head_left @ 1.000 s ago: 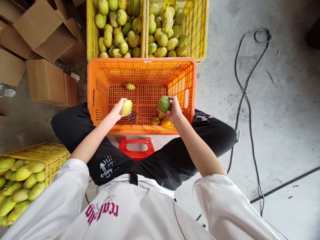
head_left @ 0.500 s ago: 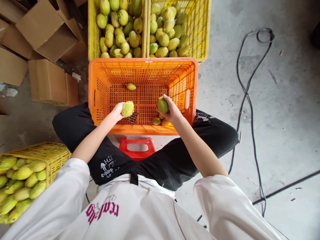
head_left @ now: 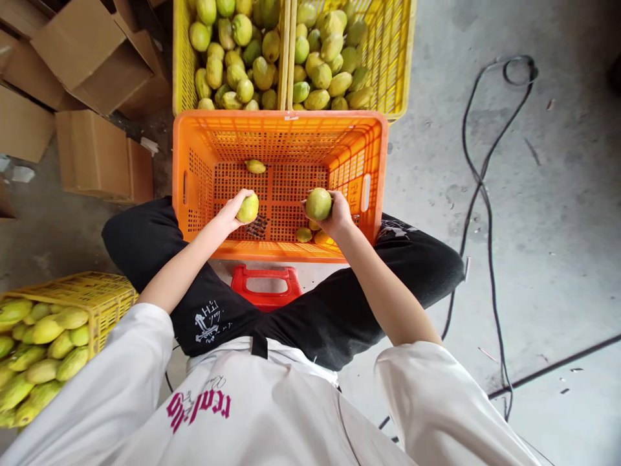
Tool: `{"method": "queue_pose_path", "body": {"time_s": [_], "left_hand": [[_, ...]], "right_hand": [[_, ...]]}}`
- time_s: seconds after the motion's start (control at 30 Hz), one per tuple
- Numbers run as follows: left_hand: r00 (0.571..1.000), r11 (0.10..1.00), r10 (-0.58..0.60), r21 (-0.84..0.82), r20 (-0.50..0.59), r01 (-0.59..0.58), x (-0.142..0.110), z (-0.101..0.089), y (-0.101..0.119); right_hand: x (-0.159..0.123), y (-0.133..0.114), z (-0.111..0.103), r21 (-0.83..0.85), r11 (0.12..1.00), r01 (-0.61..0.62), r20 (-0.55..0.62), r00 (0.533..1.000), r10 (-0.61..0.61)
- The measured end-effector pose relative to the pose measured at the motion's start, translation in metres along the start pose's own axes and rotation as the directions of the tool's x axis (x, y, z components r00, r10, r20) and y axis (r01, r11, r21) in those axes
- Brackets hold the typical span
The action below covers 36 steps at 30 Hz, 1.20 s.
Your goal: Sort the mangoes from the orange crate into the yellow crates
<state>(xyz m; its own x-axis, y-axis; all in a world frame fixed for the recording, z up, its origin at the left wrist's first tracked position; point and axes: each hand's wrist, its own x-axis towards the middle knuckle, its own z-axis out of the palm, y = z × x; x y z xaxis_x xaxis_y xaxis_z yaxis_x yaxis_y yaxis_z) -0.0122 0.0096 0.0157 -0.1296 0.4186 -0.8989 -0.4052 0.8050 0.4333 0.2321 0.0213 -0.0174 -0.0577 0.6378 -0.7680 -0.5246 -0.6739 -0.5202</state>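
Note:
My left hand (head_left: 229,213) grips a yellow-green fruit (head_left: 248,208) over the orange crate (head_left: 281,133). My right hand (head_left: 336,217) is closed round a rounder green fruit (head_left: 318,203) near the crate's right wall. On the crate's floor lie one fruit at the back (head_left: 255,166) and a few fruits in the near right corner (head_left: 304,234), partly hidden by my right hand. A small dark object (head_left: 256,228) lies on the crate floor under my left hand.
Two yellow crates (head_left: 286,58) full of green-yellow fruit stand beyond the orange one. Another yellow crate of fruit (head_left: 82,298) sits at my left. A red stool (head_left: 266,283) shows between my knees. Cardboard boxes (head_left: 82,58) pile at far left; black cables (head_left: 480,181) cross the concrete floor at right.
Both hands have turned their fruits in place over the orange crate; the right hand's fruit rolled from the fingertips into the palm side. Nothing was put down.

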Motion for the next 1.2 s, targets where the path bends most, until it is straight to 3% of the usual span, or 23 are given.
{"method": "queue_pose_path", "body": {"time_s": [0.07,0.23,0.5,0.77,0.9,1.1,1.2], "left_hand": [[0.999,1.000,-0.024,-0.011,-0.029,0.024,0.001,0.000,0.000],[0.996,0.997,-0.054,-0.046,0.064,0.057,0.007,-0.003,-0.002],[0.990,0.993,-0.112,-0.018,0.083,0.114,0.006,-0.003,0.000],[0.991,0.991,0.021,0.126,0.130,-0.038,0.002,-0.005,-0.006],[0.996,0.985,0.050,0.160,0.069,-0.061,0.003,-0.004,-0.009],[1.000,0.999,-0.016,0.028,0.014,0.015,0.008,-0.004,-0.002],[0.994,0.998,-0.021,-0.059,0.104,0.027,0.014,-0.007,-0.002]], "right_hand": [[0.001,0.000,0.000,-0.005,1.000,-0.005,-0.015,1.000,0.005],[-0.002,-0.003,0.001,-0.012,1.000,-0.022,-0.014,1.000,0.022],[-0.013,-0.003,0.006,-0.065,0.996,0.058,-0.006,0.998,-0.059],[-0.017,-0.002,0.002,-0.131,0.987,0.096,-0.052,0.993,-0.104],[-0.016,0.000,0.003,-0.146,0.986,0.082,-0.051,0.995,-0.090],[-0.012,0.002,0.004,-0.171,0.985,-0.006,-0.007,1.000,0.004],[-0.008,0.003,0.002,-0.169,0.985,0.026,-0.031,0.999,-0.032]]}}
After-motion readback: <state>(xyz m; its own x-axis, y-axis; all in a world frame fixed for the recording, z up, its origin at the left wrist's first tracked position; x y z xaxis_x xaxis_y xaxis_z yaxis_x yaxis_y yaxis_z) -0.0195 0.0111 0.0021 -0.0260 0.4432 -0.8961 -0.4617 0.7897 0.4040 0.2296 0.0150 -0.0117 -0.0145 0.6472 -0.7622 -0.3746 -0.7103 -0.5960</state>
